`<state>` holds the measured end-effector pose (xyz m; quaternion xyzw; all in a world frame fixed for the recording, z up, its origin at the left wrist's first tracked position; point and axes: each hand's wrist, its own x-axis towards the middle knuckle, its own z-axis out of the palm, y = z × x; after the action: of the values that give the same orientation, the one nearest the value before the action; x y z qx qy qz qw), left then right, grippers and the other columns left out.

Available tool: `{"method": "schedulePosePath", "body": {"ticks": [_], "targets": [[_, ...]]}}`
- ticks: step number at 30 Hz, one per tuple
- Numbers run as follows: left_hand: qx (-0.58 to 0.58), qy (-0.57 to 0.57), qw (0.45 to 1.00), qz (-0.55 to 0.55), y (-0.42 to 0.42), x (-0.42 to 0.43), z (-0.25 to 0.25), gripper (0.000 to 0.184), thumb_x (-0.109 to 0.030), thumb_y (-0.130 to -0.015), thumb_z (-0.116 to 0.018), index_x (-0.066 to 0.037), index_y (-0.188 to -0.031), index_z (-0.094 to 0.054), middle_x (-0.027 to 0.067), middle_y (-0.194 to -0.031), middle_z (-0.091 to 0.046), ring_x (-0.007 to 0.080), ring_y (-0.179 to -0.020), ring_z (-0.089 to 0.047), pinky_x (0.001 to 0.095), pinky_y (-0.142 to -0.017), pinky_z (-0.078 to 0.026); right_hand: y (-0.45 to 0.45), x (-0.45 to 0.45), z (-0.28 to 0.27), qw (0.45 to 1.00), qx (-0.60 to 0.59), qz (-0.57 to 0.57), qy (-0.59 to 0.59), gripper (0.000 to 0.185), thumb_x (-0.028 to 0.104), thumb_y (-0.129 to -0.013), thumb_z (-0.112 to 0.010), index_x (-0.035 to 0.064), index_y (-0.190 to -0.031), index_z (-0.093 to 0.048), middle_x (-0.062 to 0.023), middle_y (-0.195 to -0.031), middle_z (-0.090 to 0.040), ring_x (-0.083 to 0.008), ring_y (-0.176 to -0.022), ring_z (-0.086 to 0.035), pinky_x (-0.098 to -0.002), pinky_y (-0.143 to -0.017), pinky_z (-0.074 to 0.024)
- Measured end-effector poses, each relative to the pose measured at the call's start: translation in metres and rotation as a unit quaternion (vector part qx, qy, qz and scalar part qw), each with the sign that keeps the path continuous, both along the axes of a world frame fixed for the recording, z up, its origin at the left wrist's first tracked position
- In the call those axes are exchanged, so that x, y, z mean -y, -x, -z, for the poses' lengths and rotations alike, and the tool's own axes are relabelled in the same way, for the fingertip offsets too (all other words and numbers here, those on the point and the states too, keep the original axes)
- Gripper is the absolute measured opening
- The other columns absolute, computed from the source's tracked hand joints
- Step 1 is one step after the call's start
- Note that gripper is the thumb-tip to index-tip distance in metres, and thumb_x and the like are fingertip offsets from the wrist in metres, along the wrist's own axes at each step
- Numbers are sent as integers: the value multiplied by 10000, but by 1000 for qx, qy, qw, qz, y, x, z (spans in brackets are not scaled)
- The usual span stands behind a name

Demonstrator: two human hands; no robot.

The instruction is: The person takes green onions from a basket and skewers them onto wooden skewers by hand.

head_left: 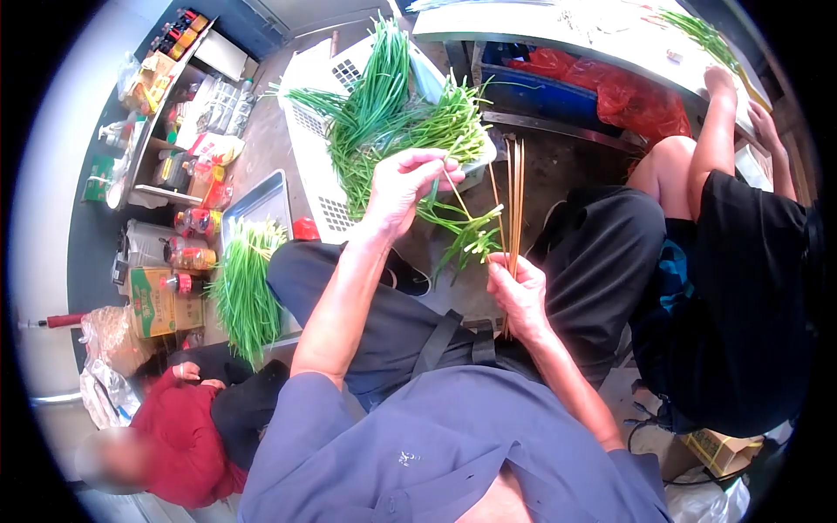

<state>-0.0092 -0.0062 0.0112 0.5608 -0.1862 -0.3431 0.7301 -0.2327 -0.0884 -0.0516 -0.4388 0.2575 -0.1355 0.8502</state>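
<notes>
My left hand (405, 187) is pinched on a thin chive strand that slants down toward a small bundle of green chives (471, 237). My right hand (520, 292) grips several long wooden skewers (516, 196), which stand nearly upright. One thinner skewer (496, 200) leans apart from the others and passes close to the small bundle; whether it pierces the chives I cannot tell. Just beyond both hands, a white plastic basket (333, 213) is heaped with loose chives (384, 96).
A metal tray (275, 199) with a chive pile (248, 288) is at left, near shelves of bottles and packets (183, 166). A person in red (187, 427) sits at lower left. Another in black (732, 305) works at the white table (593, 35). Red bags (610, 87) lie beneath.
</notes>
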Motion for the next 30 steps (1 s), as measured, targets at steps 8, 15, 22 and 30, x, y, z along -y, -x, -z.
{"method": "schedulePosePath", "body": {"ticks": [8, 15, 22, 30], "targets": [[28, -60, 998, 19, 10, -4, 0, 600, -71, -833, -710, 54, -1326, -390, 142, -917, -703, 147, -842, -661, 229, -797, -480, 0, -6, 0, 1000, -24, -4, 13, 165, 144, -908, -637, 46, -1041, -640, 9, -666, -578, -20, -480, -425, -160, -430, -293], [10, -96, 994, 60, 44, -8, 10, 418, -47, -825, -704, -6, -1211, -548, 51, -893, -691, 101, -840, -637, 235, -798, -490, -4, -3, -3, 1000, -9, 8, -2, 186, 141, -894, -651, 23, -1038, -654, 23, -670, -582, -24, -540, -461, -167, -493, -327], [524, -211, 824, -39, -28, 2, 27, 136, -54, -785, -671, -59, -921, -675, 47, -886, -647, 157, -808, -610, 283, -709, -485, -4, 4, 2, 1000, -15, 6, 0, 203, 165, -894, -657, 25, -1042, -648, 22, -680, -584, -13, -530, -438, -167, -476, -306], [575, -225, 784, 70, -55, 12, 37, 144, -93, -715, -675, -59, -855, -664, 70, -796, -573, 237, -846, -577, 337, -774, -460, 1, 5, 5, 1000, -19, 11, -4, 192, 167, -896, -653, 34, -1034, -645, 25, -664, -576, -12, -502, -418, -165, -462, -296]]}}
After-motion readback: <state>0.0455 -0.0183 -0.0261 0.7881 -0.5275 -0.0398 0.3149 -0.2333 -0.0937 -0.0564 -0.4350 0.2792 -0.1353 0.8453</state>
